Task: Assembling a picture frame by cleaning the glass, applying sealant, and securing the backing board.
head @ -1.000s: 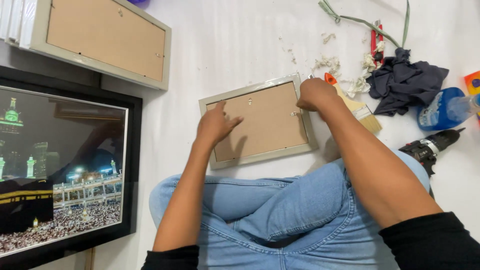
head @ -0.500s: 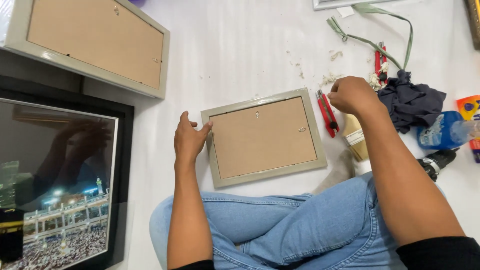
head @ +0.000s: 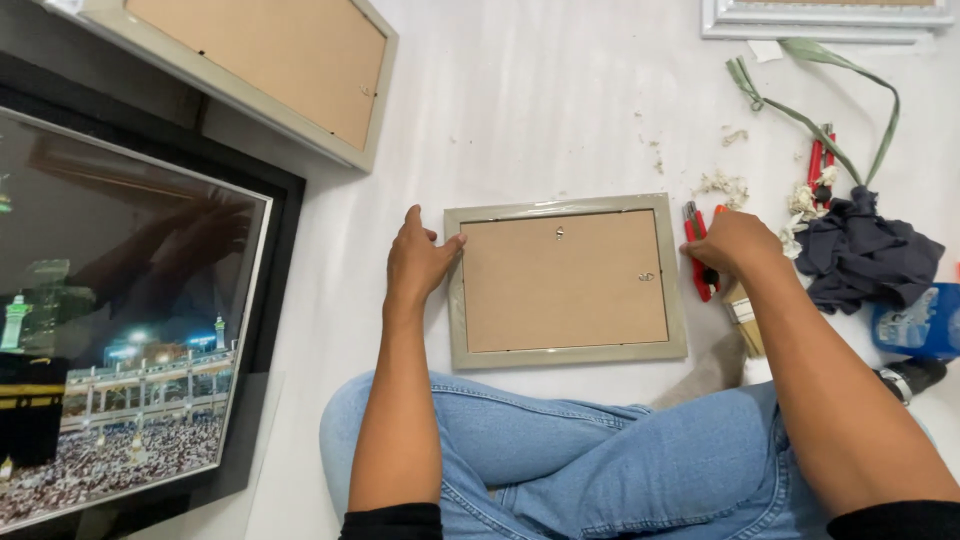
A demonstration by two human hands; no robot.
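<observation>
A small grey-green picture frame (head: 566, 356) lies face down on the white floor in front of my crossed legs, its brown backing board up. My left hand (head: 418, 263) rests flat against the frame's left edge, thumb on the top left corner. My right hand (head: 733, 244) is just off the frame's right edge, fingers curled on a red-handled tool (head: 697, 268) that lies on the floor. A paintbrush (head: 745, 322) lies partly under my right wrist.
A large black-framed picture (head: 120, 330) leans at the left. Above it a bigger frame (head: 270, 70) lies face down; another frame (head: 830, 15) shows at the top right. At the right lie a dark cloth (head: 860, 255), a blue bottle (head: 920, 320), a green strap (head: 800, 100), red pliers (head: 820, 160) and scraps.
My left hand slid off the backing board to the frame's left edge. My right hand left the frame's top right corner and came down on the red-handled tool.
</observation>
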